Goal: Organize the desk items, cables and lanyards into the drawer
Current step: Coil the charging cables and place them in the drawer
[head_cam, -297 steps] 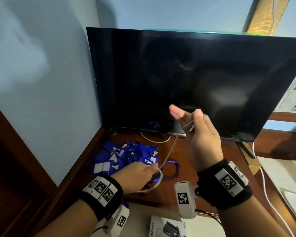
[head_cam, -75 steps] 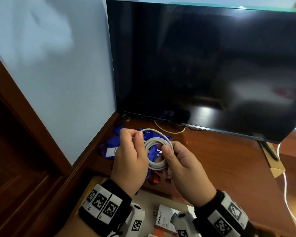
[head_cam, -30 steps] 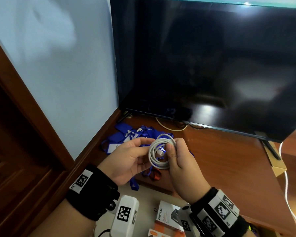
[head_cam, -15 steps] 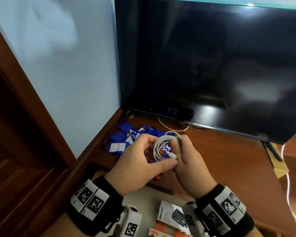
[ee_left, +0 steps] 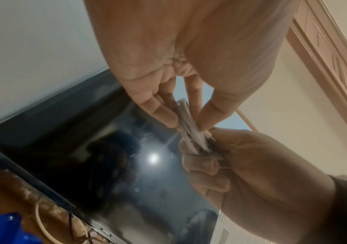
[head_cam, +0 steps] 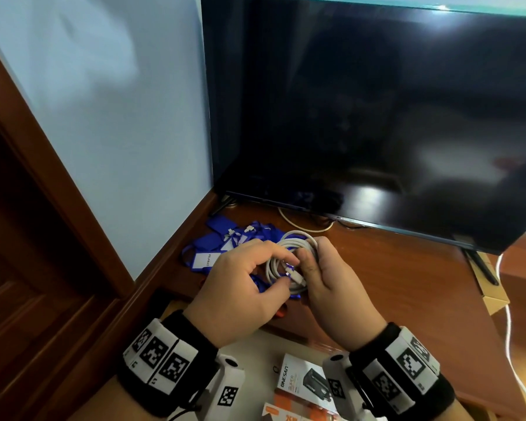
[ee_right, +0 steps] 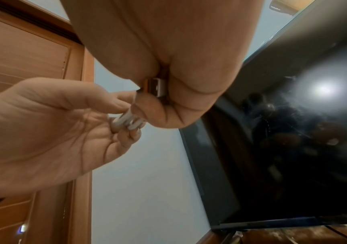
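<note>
Left hand (head_cam: 240, 294) and right hand (head_cam: 328, 281) close together, fingers curled, both apparently pinching

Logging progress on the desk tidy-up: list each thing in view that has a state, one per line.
white cable: coiled into loops, held above the desk by both hands
left hand: pinches the coil
right hand: grips the coil
blue lanyards: heaped on the desk, not yet put away
drawer: open, boxes inside
screen: off, dark

Both hands (ee_right: 130, 105) around coiled cable (ee_right: 126, 122)
</note>
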Tool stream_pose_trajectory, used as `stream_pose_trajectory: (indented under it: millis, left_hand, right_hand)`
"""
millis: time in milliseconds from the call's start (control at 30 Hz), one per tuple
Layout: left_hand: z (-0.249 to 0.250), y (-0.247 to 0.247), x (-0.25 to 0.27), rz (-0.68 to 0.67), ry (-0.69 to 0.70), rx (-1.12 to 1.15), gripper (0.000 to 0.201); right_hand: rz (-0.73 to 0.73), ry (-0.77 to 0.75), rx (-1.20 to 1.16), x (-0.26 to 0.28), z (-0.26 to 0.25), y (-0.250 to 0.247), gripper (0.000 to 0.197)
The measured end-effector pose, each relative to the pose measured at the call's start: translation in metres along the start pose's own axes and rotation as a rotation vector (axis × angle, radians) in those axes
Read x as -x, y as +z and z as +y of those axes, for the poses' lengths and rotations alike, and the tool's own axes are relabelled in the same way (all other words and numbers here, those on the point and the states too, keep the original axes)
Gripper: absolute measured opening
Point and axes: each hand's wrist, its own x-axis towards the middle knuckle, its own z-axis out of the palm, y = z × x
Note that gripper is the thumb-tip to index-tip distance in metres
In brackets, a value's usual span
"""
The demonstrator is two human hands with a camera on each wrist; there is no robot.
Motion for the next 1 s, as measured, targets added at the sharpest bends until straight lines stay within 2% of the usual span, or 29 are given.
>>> stream_pose_trajectory:
  millis: [133,233,367,500,567,733,833,1000]
  left_hand:
    - [0.001,-0.003,-0.003,0.01,0.07,-0.127,0.023]
    - [-0.002,-0.007,-0.003,-0.055,0.118,-0.198,0.016]
    - [-0.003,-0.012,-0.002,-0.165,0.14,-0.17,0.016]
    - [-0.006,-0.015,0.0,-0.189,0.16,-0.138,0.014]
    - [-0.007,-0.013,0.003,-0.168,0.149,-0.15,0.014]
    - [-0.011,-0.011,0.009,0.038,0.206,-0.185,0.017]
    - [-0.012,-0.013,0.012,0.05,0.262,-0.17,0.016]
    - [-0.018,-0.014,0.019,0.069,0.264,-0.134,0.017]
  right_hand:
    - [-0.002,0.005,-0.015,0.001,0.006,0.002,0.023]
    - [-0.002,0.013,-0.018,0.003,0.009,0.003,0.023]
    - [-0.016,0.031,-0.051,0.004,0.008,0.001,0.029]
    - [-0.02,0.028,-0.065,0.003,0.009,-0.004,0.027]
    - [-0.029,0.025,-0.051,0.001,0.009,-0.006,0.025]
    - [-0.021,0.029,-0.036,-0.001,0.01,-0.005,0.027]
    - [-0.026,0.043,-0.032,-0.002,0.014,-0.003,0.027]
    - [-0.038,0.094,-0.013,-0.006,0.021,0.006,0.021]
